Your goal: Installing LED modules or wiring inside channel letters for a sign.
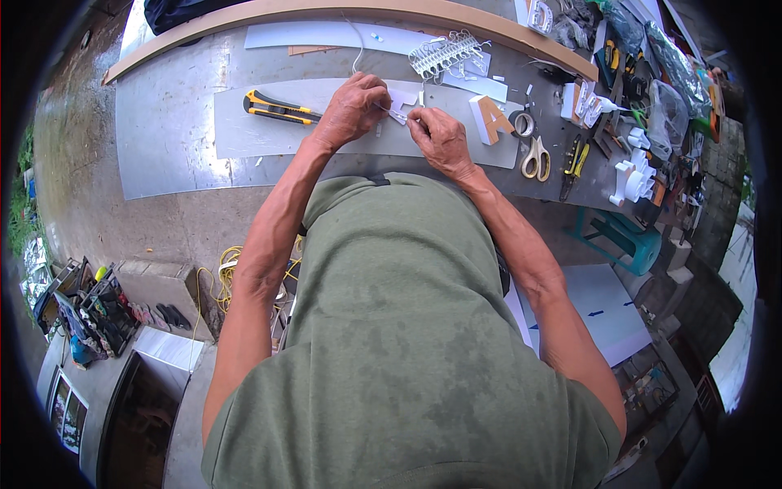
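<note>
My left hand and my right hand come close together over a grey sheet on the work table. Both are closed in a pinch on a small, thin white piece stretched between the fingertips; its exact kind is too small to make out. A thin white wire runs from the far side toward my left hand. To the left lies a yellow and black utility knife. Just right of my right hand stands a white letter-shaped block with a brown face.
A tangled white chain of small modules lies beyond my hands. Scissors, a tape roll and yellow-handled pliers lie at right, near cluttered tools and plastic bags. A long brown bar crosses the far edge. A teal stool stands below.
</note>
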{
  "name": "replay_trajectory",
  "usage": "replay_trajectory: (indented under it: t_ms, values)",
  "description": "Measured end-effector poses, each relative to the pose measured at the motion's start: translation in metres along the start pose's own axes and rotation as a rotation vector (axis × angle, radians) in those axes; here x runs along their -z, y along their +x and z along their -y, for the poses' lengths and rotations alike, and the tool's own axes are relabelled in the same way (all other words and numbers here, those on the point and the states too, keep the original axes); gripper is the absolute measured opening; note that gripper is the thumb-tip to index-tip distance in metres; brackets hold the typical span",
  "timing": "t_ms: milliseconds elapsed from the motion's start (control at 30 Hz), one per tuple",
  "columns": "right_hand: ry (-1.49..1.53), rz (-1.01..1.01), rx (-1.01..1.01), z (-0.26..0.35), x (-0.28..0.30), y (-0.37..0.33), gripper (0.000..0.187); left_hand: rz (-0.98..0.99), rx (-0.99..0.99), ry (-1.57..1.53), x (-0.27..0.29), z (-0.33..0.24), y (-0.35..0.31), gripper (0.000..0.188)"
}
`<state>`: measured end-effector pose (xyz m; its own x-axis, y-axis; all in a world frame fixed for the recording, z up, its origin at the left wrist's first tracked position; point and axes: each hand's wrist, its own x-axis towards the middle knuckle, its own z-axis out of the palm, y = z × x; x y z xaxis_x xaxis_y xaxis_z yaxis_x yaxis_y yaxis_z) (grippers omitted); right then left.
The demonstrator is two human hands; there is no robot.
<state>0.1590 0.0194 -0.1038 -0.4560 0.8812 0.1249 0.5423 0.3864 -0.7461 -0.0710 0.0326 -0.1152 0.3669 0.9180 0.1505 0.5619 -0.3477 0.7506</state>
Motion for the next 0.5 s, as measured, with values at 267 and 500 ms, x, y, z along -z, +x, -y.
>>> replay_trajectory:
  t_ms: [267, 500]
  values:
    - [-0.052, -0.023, -0.032, -0.005, -0.013, -0.001, 0.012, 0.010, 0.031, -0.031, 0.004, -0.001, 0.001, 0.032]
    - [-0.111, -0.052, 0.011, -0.010, -0.019, -0.001, 0.014, 0.004, 0.016, -0.016, -0.002, 0.000, -0.002, 0.036]
